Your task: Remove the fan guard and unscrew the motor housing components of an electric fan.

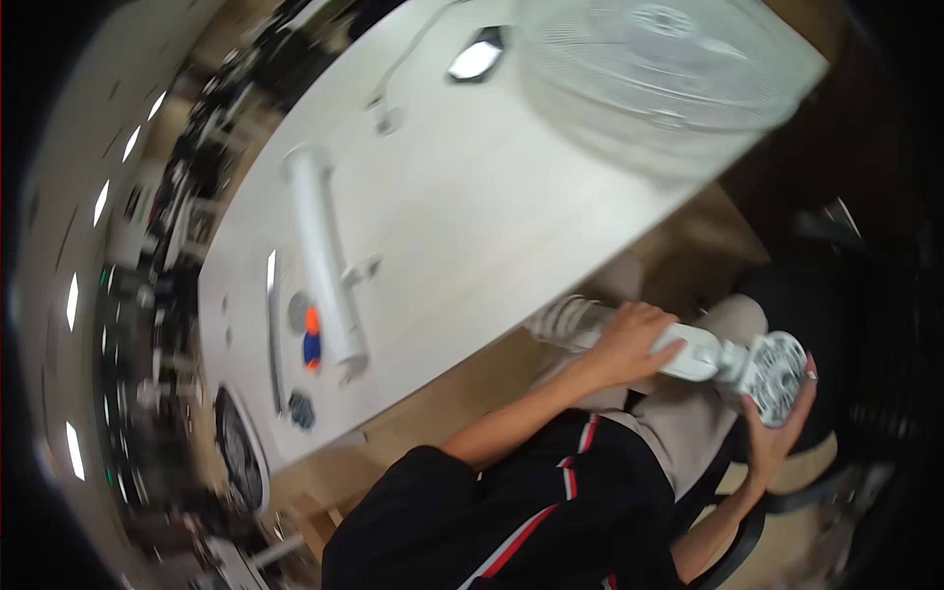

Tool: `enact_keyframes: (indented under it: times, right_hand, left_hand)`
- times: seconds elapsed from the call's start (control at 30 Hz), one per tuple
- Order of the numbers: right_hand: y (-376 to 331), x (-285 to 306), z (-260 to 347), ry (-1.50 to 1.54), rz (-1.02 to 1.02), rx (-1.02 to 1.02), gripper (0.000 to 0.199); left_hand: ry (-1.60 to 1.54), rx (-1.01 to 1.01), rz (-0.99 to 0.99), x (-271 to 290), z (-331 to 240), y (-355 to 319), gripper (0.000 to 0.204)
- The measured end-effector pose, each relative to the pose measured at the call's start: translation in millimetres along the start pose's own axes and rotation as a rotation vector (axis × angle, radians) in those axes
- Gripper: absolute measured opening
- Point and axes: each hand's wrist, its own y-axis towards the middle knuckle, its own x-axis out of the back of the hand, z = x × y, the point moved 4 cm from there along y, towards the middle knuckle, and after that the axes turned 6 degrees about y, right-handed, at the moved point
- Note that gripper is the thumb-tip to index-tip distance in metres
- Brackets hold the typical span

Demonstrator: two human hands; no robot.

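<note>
Over my lap I hold a white fan body (pixel 695 354), a long rounded housing with a narrower neck and a round slotted plate (pixel 774 379) at its right end. My left hand (pixel 634 344) is closed round the housing from above, its thumb along the side. At the other end, my right hand (pixel 777 423) is closed on the rim of the slotted plate, with the thumb and fingers on opposite sides. A white ringed section (pixel 570 320) shows left of my left hand, partly hidden and blurred; I cannot tell whether it joins the housing.
On the white table (pixel 452 226) lie a clear round fan grille (pixel 659 69), a white tube (pixel 324 261), a thin metal rod (pixel 273 334), an orange-and-blue tool (pixel 312 339) and a small dark part (pixel 301 411). A dark-edged bright-faced object (pixel 477 57) and a cable (pixel 418 44) lie farther back.
</note>
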Motion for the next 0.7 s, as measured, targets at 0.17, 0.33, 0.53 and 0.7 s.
enact_keyframes:
  times: [0.17,0.33,0.53,0.7]
  right_hand:
    - [12,-23,-20,-0.026,0.092,0.083,0.096]
    - [7,-14,-24,-0.005,0.073,0.053,0.086]
    - [5,-9,-26,-0.118,0.04,0.085,0.082]
    - [5,-14,-22,-0.087,0.045,0.071,0.087]
  left_hand:
    - [0.053,-0.005,-0.137,65,-21,-24,0.038]
    - [0.149,-0.106,-0.418,220,-85,-75,0.03]
    - [0.74,0.695,-0.879,363,-16,-221,0.02]
    - [0.912,1.083,-0.696,367,25,-305,0.039]
